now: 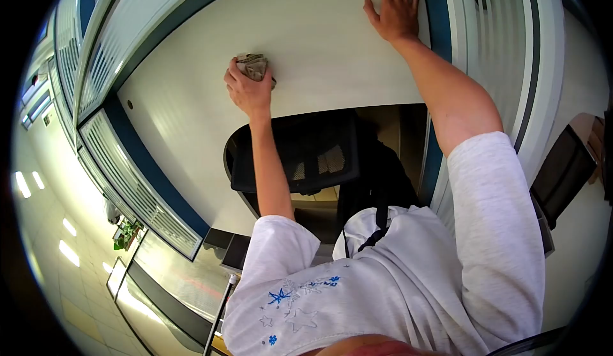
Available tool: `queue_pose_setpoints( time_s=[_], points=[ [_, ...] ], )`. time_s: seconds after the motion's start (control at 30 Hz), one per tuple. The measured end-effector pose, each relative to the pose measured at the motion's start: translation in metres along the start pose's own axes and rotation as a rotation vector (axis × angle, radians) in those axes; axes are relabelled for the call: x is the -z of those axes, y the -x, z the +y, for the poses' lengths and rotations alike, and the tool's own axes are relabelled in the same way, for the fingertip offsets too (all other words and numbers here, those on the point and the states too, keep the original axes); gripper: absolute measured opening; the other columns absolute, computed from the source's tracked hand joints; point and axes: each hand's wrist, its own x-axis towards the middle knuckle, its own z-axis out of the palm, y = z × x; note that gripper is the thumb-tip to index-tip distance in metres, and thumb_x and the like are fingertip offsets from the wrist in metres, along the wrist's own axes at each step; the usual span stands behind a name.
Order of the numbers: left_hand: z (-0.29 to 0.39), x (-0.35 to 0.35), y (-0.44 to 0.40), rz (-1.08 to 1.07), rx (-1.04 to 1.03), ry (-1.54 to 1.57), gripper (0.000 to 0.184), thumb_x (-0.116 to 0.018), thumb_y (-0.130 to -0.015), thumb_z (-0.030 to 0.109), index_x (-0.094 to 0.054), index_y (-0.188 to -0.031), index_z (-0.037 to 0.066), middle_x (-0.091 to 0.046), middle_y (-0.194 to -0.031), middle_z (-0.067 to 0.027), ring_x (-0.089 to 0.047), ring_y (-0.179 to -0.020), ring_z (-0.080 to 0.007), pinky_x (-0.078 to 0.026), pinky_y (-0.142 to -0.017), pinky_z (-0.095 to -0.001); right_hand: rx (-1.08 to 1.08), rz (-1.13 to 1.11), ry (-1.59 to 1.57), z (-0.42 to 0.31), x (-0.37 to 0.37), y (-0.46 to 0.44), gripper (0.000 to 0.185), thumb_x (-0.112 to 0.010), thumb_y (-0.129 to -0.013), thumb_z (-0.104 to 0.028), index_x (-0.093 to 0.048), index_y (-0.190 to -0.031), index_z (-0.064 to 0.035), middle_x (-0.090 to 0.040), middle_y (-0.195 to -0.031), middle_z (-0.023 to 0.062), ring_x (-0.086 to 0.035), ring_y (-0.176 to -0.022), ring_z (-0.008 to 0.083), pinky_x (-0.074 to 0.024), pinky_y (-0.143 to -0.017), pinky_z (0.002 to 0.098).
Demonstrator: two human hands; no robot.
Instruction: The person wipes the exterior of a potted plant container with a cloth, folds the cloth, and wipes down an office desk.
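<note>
Tabletop (332,37), white, fills the upper middle; front edge curves inward near the wearer. Shirt (408,279) next: pale grey, short-sleeved, blue stars and snowflake-like prints on the chest, takes up the bottom. Right partition (498,68), striped translucent panel in a pale frame, blue band along the tabletop's right side. Left partition (137,177), similar striped panel, blue band at its foot, runs along the tabletop's left side. Black mesh chair (319,155) at the tabletop's curved front edge, left forearm crossing in front of it. Second chair (562,176), dark, outside the right partition, seen partly.

Right hand (397,14): open, palm down on the tabletop near its right side, thumb out to the left, holding nothing; fingertips reach the top of the view. Left hand (248,93): fingers curled, gripping the cloth on the tabletop, left of centre, well apart from the right hand. Green plant (129,234) far left, beyond the left partition. Cloth (254,67): grey-brown, crumpled, bunched under the left fingers. Round hole (130,104), small, dark, near the tabletop's left side.
</note>
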Motion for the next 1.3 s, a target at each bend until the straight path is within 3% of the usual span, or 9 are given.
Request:
queue_pose_setpoints(
  time_s=[0.1,0.23,0.37,0.5,0.7,0.77,0.87,1.1,1.3],
  points=[
    [-0.014,0.018,-0.023,-0.141,0.141,0.490,0.076,-0.088,-0.080,0.031,-0.051,-0.143,0.009,-0.058,-0.140,-0.0185,-0.059,-0.126,-0.0322,-0.053,-0.100,-0.0467,-0.001,0.016,0.009,0.002,0.000,-0.001,0.081,-0.064,-0.097,-0.040,-0.033,-0.161,-0.0027,-0.028,-0.169,0.0154,-0.023,-0.158,0.0346,-0.0163,-0.129,0.0560],
    [-0.020,0.002,-0.008,-0.420,0.658,1.683,0.044,-0.062,-0.104,0.028,-0.055,-0.140,0.004,-0.062,-0.136,-0.0082,-0.057,-0.131,-0.0248,-0.051,-0.106,-0.0433,-0.017,-0.021,-0.013,0.006,0.006,-0.002,0.081,-0.063,-0.097,-0.040,-0.032,-0.161,-0.0018,-0.027,-0.169,0.0159,-0.022,-0.158,0.0346,-0.0161,-0.129,0.0561],
    [-0.002,-0.020,0.008,-0.367,0.285,1.277,0.061,-0.043,-0.110,0.046,-0.047,-0.154,0.006,-0.056,-0.152,-0.0082,-0.046,-0.145,-0.0251,-0.035,-0.120,-0.0461,-0.011,-0.023,0.009,0.007,0.001,-0.003,0.081,-0.063,-0.096,-0.040,-0.032,-0.161,-0.0011,-0.027,-0.169,0.0162,-0.022,-0.158,0.0346,-0.0157,-0.129,0.0558],
    [0.007,0.003,0.013,-0.354,0.531,1.282,0.075,-0.048,-0.105,0.055,-0.034,-0.163,0.010,-0.047,-0.161,-0.0139,-0.042,-0.147,-0.0323,-0.025,-0.124,-0.0482,0.037,0.032,-0.023,0.003,0.000,0.000,0.082,-0.064,-0.096,-0.038,-0.031,-0.161,-0.0014,-0.029,-0.168,0.0162,-0.022,-0.158,0.0349,-0.0170,-0.129,0.0566],
    [0.017,-0.008,0.026,-0.287,0.285,0.796,0.082,-0.077,-0.096,0.040,-0.037,-0.159,0.004,-0.047,-0.155,-0.0191,-0.048,-0.139,-0.0298,-0.042,-0.111,-0.0419,0.023,0.023,0.012,0.000,-0.005,-0.003,0.080,-0.062,-0.097,-0.043,-0.032,-0.162,-0.0052,-0.028,-0.169,0.0133,-0.023,-0.158,0.0334,-0.0178,-0.128,0.0573],
    [0.013,-0.019,0.026,-0.229,0.301,0.781,0.074,-0.071,-0.100,0.043,-0.042,-0.155,0.003,-0.048,-0.151,-0.0187,-0.050,-0.136,-0.0307,-0.043,-0.111,-0.0426,0.047,0.095,0.059,0.010,-0.015,0.005,0.076,-0.058,-0.101,-0.049,-0.033,-0.162,-0.0122,-0.030,-0.168,0.0068,-0.025,-0.157,0.0289,-0.0200,-0.128,0.0567],
    [0.015,-0.043,0.025,-0.103,0.189,0.709,0.062,-0.068,-0.102,0.040,-0.050,-0.146,0.000,-0.052,-0.139,-0.0191,-0.053,-0.129,-0.0326,-0.044,-0.107,-0.0441,0.003,-0.019,0.031,0.004,-0.002,0.003,0.083,-0.064,-0.096,-0.040,-0.030,-0.162,-0.0019,-0.027,-0.170,0.0165,-0.023,-0.158,0.0357,-0.0163,-0.129,0.0574],
    [0.031,-0.063,0.027,0.081,0.192,0.567,0.053,-0.061,-0.104,0.041,-0.059,-0.129,-0.005,-0.054,-0.129,-0.0203,-0.050,-0.125,-0.0386,-0.041,-0.107,-0.0471,0.031,0.039,0.016,0.001,-0.007,-0.001,0.081,-0.061,-0.098,-0.044,-0.030,-0.163,-0.0062,-0.027,-0.169,0.0132,-0.023,-0.158,0.0331,-0.0170,-0.129,0.0573],
    [0.030,-0.034,0.039,-0.235,0.380,0.386,0.069,-0.070,-0.095,0.052,-0.058,-0.128,-0.007,-0.052,-0.130,-0.0241,-0.056,-0.119,-0.0412,-0.047,-0.100,-0.0504,0.020,0.051,0.002,0.007,-0.010,0.006,0.079,-0.061,-0.098,-0.045,-0.031,-0.163,-0.0098,-0.028,-0.169,0.0101,-0.023,-0.158,0.0307,-0.0171,-0.129,0.0568]
  ],
)
